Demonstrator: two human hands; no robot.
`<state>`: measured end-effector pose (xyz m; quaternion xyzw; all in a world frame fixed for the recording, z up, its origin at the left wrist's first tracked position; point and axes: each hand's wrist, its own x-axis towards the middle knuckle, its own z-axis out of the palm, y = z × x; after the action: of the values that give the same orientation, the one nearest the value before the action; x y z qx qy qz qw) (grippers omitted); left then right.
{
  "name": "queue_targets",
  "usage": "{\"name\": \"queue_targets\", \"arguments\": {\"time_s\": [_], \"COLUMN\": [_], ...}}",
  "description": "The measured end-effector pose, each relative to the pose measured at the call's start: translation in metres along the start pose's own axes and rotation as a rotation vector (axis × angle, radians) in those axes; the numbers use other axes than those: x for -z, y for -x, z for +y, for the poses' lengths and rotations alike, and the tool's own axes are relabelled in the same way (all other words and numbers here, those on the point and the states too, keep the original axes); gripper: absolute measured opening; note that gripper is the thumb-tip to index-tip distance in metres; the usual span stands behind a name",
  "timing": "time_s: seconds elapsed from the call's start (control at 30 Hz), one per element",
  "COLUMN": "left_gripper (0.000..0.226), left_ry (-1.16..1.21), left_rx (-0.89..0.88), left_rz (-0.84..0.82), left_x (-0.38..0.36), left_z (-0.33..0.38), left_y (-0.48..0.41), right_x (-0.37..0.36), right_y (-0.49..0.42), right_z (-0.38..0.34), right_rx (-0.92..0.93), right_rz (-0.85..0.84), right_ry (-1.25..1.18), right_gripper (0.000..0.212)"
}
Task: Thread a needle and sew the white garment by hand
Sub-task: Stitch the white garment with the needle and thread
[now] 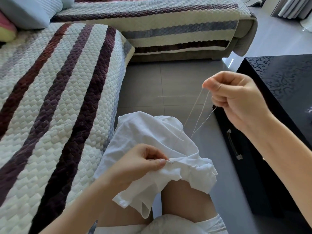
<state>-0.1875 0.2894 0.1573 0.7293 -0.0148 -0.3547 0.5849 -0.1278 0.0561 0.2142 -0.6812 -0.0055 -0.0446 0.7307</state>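
Head view: your left hand (pixel 143 163) pinches the white garment (pixel 148 130) on your knees, your right hand (pixel 236 102) above it grips the thread (pixel 200 115); pull harder and the seam could pucker or the thread snap.

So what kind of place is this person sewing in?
Most likely a home living room: a corner sofa under a quilted striped cover, cushions on it, and a glossy black low table with a drawer handle, standing on a grey tiled floor.
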Motion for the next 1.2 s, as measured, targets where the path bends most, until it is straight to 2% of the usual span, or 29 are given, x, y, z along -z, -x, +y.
{"name": "queue_targets", "arguments": {"time_s": [0.17, 0.27, 0.3, 0.37, 0.4, 0.43, 0.53, 0.6, 0.63, 0.83, 0.93, 1.0, 1.07, 1.13, 1.2], "left_gripper": [0.015, 0.017, 0.017, 0.016, 0.016, 0.016, 0.013, 0.012, 0.011, 0.01, 0.012, 0.012, 0.011, 0.011, 0.011], "left_ry": [-0.012, -0.014, -0.007, 0.022, 0.036, 0.049, 0.074, 0.065, 0.054, -0.089, -0.1, -0.084, -0.037, -0.006, 0.014], "left_rx": [-0.023, -0.027, -0.03, -0.049, -0.061, -0.069, -0.1, -0.108, -0.105, -0.064, -0.041, -0.026, -0.015, -0.007, -0.004], "left_rz": [-0.027, -0.016, -0.018, -0.019, -0.017, -0.016, -0.025, -0.012, 0.008, 0.174, 0.186, 0.184, 0.178, 0.176, 0.179], "left_x": [0.001, 0.0, -0.001, -0.001, 0.0, 0.001, 0.004, 0.005, 0.005, -0.002, -0.005, -0.005, -0.005, -0.004, -0.005], "left_z": [0.003, 0.005, 0.006, 0.006, 0.006, 0.005, 0.003, 0.001, 0.001, -0.008, -0.012, -0.013, -0.013, -0.013, -0.013], "left_y": [0.001, -0.001, -0.001, 0.0, 0.0, 0.0, 0.001, 0.001, 0.001, 0.001, -0.001, -0.002, -0.003, -0.003, -0.003], "right_x": [0.009, 0.005, 0.002, -0.004, -0.007, -0.009, -0.015, -0.017, -0.017, -0.012, -0.014, -0.016, -0.015, -0.017, -0.021], "right_y": [-0.013, -0.016, -0.013, 0.0, 0.009, 0.02, 0.051, 0.063, 0.067, 0.078, 0.081, 0.084, 0.089, 0.096, 0.103], "right_z": [-0.004, 0.01, 0.017, 0.029, 0.035, 0.041, 0.055, 0.064, 0.066, 0.066, 0.068, 0.068, 0.068, 0.065, 0.064], "right_rx": [0.058, 0.103, 0.148, 0.183, 0.174, 0.164, 0.05, -0.005, -0.024, -0.256, -0.281, -0.209, -0.119, 0.001, 0.162], "right_rz": [0.234, 0.256, 0.216, 0.064, -0.033, -0.134, -0.462, -0.572, -0.584, -0.477, -0.433, -0.397, -0.389, -0.357, -0.308], "right_ry": [-0.038, 0.219, 0.369, 0.581, 0.601, 0.597, 0.589, 0.652, 0.657, 0.45, 0.474, 0.543, 0.638, 0.747, 0.879], "right_gripper": [0.013, 0.01, 0.009, 0.037, 0.049, 0.051, 0.032, 0.018, 0.018, 0.028, 0.021, 0.015, 0.026, 0.015, 0.013]}}
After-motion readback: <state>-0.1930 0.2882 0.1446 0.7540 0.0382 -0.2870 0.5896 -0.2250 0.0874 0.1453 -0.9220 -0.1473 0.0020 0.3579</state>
